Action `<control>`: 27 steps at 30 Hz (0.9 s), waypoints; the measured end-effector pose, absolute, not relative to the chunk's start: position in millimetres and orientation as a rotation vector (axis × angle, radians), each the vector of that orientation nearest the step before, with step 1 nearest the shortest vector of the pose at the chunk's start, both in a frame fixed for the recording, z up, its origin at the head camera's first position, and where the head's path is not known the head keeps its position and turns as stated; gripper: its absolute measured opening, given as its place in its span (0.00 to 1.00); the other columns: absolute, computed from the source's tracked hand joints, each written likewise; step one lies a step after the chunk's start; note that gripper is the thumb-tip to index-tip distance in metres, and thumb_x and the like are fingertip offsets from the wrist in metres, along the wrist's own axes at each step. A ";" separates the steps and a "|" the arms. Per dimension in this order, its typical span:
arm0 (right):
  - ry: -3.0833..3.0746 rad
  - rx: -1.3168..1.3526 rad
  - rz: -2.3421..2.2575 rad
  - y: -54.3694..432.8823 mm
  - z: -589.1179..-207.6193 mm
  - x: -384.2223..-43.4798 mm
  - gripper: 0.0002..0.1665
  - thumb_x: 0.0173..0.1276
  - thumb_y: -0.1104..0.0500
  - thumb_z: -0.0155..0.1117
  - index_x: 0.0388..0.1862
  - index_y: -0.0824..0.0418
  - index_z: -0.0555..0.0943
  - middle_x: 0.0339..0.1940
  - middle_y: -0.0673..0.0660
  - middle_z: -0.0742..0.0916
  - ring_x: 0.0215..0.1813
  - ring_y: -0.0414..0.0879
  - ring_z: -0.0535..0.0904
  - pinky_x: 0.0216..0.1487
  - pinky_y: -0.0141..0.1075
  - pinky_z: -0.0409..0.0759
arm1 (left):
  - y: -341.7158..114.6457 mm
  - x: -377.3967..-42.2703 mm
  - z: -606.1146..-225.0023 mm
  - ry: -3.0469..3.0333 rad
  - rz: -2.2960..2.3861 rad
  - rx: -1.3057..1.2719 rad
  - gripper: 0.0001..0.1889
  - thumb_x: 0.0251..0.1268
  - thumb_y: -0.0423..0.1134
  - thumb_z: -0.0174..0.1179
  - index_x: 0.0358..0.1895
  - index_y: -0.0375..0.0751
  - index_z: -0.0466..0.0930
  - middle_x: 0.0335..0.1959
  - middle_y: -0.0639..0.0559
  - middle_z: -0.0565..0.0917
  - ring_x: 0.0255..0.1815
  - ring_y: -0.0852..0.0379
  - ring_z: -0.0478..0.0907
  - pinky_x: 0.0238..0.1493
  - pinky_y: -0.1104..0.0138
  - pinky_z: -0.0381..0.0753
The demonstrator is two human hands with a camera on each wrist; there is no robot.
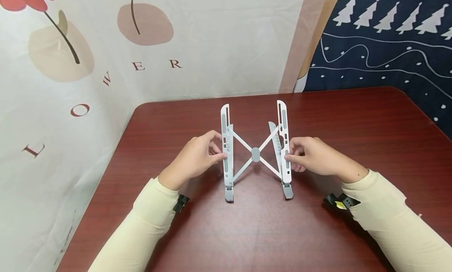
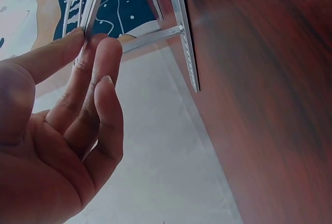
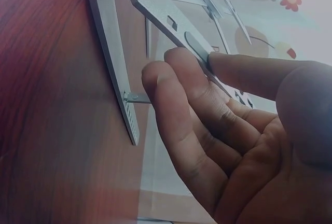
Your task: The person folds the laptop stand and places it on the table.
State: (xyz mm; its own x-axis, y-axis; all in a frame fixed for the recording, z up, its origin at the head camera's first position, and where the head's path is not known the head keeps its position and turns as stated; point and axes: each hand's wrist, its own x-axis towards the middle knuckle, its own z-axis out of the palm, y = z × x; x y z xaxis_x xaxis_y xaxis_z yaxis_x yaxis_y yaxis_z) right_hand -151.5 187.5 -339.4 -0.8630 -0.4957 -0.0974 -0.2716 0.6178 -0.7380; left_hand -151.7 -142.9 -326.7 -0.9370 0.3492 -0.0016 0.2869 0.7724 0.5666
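A silver folding laptop stand (image 1: 256,155) stands unfolded on the table, its crossed bars meeting at a grey oval hub. Its two upper arms are raised off the lower base bars, and grey pads line them. My left hand (image 1: 198,154) pinches the left upper arm between thumb and fingers. On the other side, my right hand (image 1: 315,156) pinches the right upper arm near its grey pad. The left wrist view shows the left thumb (image 2: 57,53) against the metal edge. In the right wrist view the thumb (image 3: 249,71) presses beside the pad, and a toothed base bar (image 3: 116,63) lies below.
The dark red wooden table (image 1: 353,119) spreads around the stand. Behind it hang a pale curtain (image 1: 226,40) with flowers and letters and a navy cloth (image 1: 374,56) with white trees. Black straps (image 1: 347,201) circle the wrists under cream sleeves.
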 end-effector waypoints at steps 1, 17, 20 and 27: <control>2.553 -0.622 -1.092 187.5 -339.3 -151.5 0.07 0.69 0.66 0.65 0.34 0.65 0.75 0.22 0.54 0.87 0.25 0.44 0.84 0.27 0.35 0.84 | -142.7 -151.7 -326.7 2.848 0.896 0.511 0.24 0.61 0.42 0.71 0.58 0.42 0.74 0.29 0.57 0.89 0.29 0.63 0.84 0.44 0.61 0.79; 2.558 -0.618 -1.087 186.8 -339.1 -151.2 0.06 0.69 0.67 0.64 0.34 0.65 0.75 0.22 0.54 0.87 0.25 0.44 0.83 0.28 0.35 0.84 | -141.3 -150.7 -325.9 2.805 0.944 0.492 0.24 0.62 0.40 0.70 0.58 0.42 0.72 0.27 0.53 0.89 0.27 0.57 0.87 0.42 0.62 0.78; 2.564 -0.620 -1.083 186.4 -339.6 -151.2 0.06 0.69 0.67 0.64 0.34 0.65 0.75 0.22 0.53 0.87 0.25 0.44 0.83 0.28 0.35 0.84 | -141.0 -151.3 -326.0 2.807 0.938 0.487 0.23 0.62 0.40 0.70 0.57 0.42 0.73 0.28 0.52 0.89 0.27 0.58 0.87 0.42 0.61 0.78; 2.557 -0.625 -1.081 185.4 -339.2 -150.4 0.07 0.69 0.66 0.64 0.34 0.64 0.74 0.22 0.54 0.87 0.25 0.45 0.84 0.29 0.36 0.84 | -139.5 -151.1 -326.4 2.798 0.943 0.476 0.22 0.62 0.41 0.70 0.56 0.42 0.74 0.29 0.51 0.90 0.28 0.58 0.87 0.45 0.60 0.78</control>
State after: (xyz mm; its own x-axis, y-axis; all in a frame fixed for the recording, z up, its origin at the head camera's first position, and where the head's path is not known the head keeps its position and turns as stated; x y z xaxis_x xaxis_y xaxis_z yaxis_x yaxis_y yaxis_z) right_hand -150.4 185.4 -339.2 -0.8621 -0.4969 -0.0989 -0.2752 0.6232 -0.7320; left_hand -151.1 -139.5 -326.4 -0.9383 0.3435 -0.0405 0.2488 0.7517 0.6107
